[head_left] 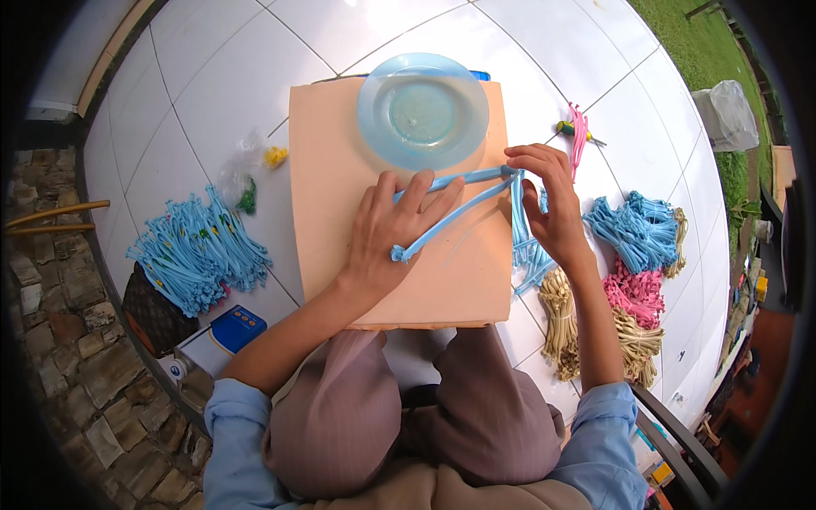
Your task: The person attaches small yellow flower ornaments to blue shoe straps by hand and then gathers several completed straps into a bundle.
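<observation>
A light-blue flat cord with a knotted end lies slantwise across a peach-coloured board over my lap. It meets a second blue cord at the board's right side. My left hand rests on the board, its fingers bent over the second cord and pressing on it. Beside the joined end, my right hand has its thumb apart from its curved fingers, the fingertips close to the cords. More blue cords hang over the board's right edge below that hand.
On the board stands a translucent blue plate. Blue cord bundles lie at left, near a blue-and-white box. Blue bundles, pink bundles and beige bundles lie at right. A green-handled tool touches pink cords.
</observation>
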A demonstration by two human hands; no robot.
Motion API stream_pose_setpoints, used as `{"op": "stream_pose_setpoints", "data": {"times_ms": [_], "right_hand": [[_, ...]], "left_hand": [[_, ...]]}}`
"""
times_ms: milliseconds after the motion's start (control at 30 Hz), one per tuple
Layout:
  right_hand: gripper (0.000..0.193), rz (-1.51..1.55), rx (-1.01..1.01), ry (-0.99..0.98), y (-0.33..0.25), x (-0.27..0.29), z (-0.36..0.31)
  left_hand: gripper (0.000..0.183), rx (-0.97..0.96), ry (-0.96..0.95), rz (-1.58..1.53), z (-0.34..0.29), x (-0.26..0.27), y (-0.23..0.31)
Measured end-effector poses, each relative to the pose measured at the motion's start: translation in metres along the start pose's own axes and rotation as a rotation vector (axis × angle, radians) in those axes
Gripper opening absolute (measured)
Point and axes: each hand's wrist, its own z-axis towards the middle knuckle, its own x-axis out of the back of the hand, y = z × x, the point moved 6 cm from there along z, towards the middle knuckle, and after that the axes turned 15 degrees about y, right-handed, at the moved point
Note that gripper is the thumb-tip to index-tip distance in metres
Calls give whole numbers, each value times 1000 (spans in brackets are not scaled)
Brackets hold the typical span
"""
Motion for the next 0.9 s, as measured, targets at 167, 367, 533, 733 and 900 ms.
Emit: {"op": "stream_pose_setpoints", "data": {"times_ms": [167, 367, 533, 733, 900], "right_hand": [[43, 84, 73, -60, -11, -2, -7], [32, 55, 27, -34, -11, 4, -16], [35, -216, 258, -39, -33, -11, -11], [37, -285, 287, -44, -34, -15, -13], [34, -305, 281, -64, -34, -17, -13]], "left_hand": [[42, -24, 34, 13, -4, -3, -2], [49, -29, 102, 71, -3, -2, 1], [48, -12, 110, 41, -1, -2, -1], [47, -8, 100, 33, -2, -2, -1], [48, -2, 87, 29, -2, -2, -2]]}}
